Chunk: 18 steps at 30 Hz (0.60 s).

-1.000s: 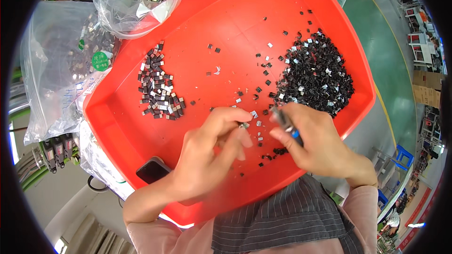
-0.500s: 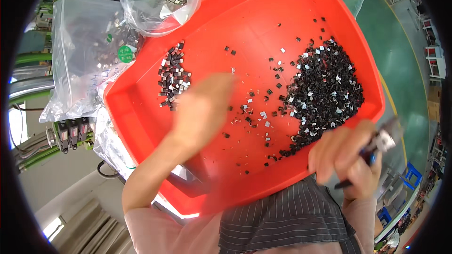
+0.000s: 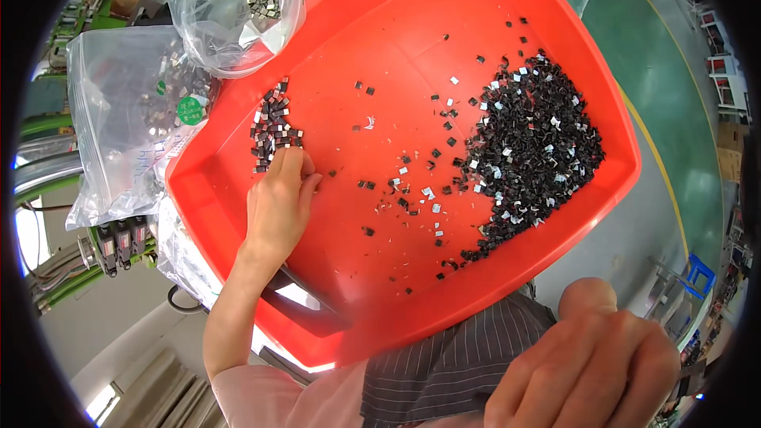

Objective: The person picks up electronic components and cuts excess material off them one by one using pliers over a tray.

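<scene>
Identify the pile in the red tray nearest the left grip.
The smaller pile, on the left of the tray, beside the left grip; the larger, mostly black pile lies farther right.

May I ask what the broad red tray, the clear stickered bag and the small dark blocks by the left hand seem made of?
Broad red tray: probably moulded plastic, smooth and glossy, from its rounded corners and highlights.
Clear stickered bag: likely shiny plastic film, being transparent and creased.
Small dark blocks: perhaps matt plastic, with bright, silvery faces that may be metal; too small for certainty.
</scene>
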Each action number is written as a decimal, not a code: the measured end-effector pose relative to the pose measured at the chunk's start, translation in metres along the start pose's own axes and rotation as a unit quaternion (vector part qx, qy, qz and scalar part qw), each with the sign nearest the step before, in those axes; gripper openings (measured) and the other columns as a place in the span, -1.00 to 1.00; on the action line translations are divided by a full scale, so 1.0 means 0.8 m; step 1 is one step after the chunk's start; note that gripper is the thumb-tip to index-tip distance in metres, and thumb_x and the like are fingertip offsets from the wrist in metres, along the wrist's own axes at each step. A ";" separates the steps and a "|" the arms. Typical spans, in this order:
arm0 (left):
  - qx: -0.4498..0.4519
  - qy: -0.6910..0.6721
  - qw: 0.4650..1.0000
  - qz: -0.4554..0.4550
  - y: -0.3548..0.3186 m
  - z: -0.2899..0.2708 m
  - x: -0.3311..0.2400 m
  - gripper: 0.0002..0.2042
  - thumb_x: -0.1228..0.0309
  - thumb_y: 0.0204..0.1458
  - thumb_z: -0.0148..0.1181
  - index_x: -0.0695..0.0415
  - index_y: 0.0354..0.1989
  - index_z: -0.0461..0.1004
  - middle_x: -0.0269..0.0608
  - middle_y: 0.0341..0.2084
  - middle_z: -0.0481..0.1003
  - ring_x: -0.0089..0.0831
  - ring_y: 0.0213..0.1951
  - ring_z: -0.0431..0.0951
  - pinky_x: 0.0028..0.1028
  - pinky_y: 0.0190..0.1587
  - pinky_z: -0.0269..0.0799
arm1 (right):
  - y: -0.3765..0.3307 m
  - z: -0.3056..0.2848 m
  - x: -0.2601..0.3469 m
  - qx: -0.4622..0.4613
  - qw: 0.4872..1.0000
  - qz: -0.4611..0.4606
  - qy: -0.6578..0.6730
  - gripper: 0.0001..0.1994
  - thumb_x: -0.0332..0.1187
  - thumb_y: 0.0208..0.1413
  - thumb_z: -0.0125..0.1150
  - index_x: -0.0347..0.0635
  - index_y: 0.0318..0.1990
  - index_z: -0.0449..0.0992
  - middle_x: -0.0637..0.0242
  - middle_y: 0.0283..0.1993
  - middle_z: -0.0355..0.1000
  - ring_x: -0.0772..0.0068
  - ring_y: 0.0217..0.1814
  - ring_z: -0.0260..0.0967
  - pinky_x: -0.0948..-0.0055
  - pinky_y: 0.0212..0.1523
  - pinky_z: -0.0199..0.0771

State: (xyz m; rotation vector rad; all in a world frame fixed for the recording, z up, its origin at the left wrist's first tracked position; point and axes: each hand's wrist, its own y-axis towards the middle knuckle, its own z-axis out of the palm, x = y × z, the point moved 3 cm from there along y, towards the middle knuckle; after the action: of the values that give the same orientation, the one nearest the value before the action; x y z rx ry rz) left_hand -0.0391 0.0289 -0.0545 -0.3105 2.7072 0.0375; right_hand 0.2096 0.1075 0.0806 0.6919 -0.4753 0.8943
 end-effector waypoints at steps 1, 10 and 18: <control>-0.005 -0.016 1.000 -0.014 -0.002 -0.007 -0.001 -0.81 0.58 -0.05 0.21 0.21 -0.35 0.28 -0.14 -0.48 0.42 -0.15 -0.55 0.49 -0.30 -0.53 0.39 | -0.003 -0.003 -0.009 0.012 0.998 -0.044 0.035 -0.86 -0.44 0.13 0.10 -0.36 -0.37 0.35 -0.27 -0.18 0.43 0.16 -0.26 0.40 0.35 -0.33 0.56; -0.002 -0.546 0.836 -0.050 0.001 -0.038 -0.090 -0.81 0.67 0.10 0.03 0.23 -0.11 0.37 -0.25 -0.31 0.44 -0.59 -0.37 0.51 -0.64 -0.44 0.40 | -0.012 -0.094 -0.091 -0.130 0.841 0.284 -0.441 -0.72 -0.34 0.15 0.13 -0.37 -0.11 0.32 0.06 -0.24 0.47 0.21 -0.17 0.51 0.33 -0.16 0.48; 0.010 -0.583 0.813 0.016 -0.011 -0.025 -0.095 -0.85 0.72 0.08 -0.06 0.25 -0.20 0.25 -0.04 -0.28 0.39 -0.48 -0.45 0.52 -0.61 -0.54 0.42 | -0.015 -0.090 -0.115 -0.077 0.793 0.216 -0.564 -0.68 -0.31 0.10 0.17 -0.38 -0.12 0.32 0.01 -0.31 0.37 0.03 -0.32 0.41 0.21 -0.32 0.41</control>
State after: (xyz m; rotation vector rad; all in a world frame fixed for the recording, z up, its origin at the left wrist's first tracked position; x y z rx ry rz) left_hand 0.0229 0.0346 -0.0055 -0.1435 1.4750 0.1528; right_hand 0.1753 0.1041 -0.0318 0.9441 -1.8251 0.7619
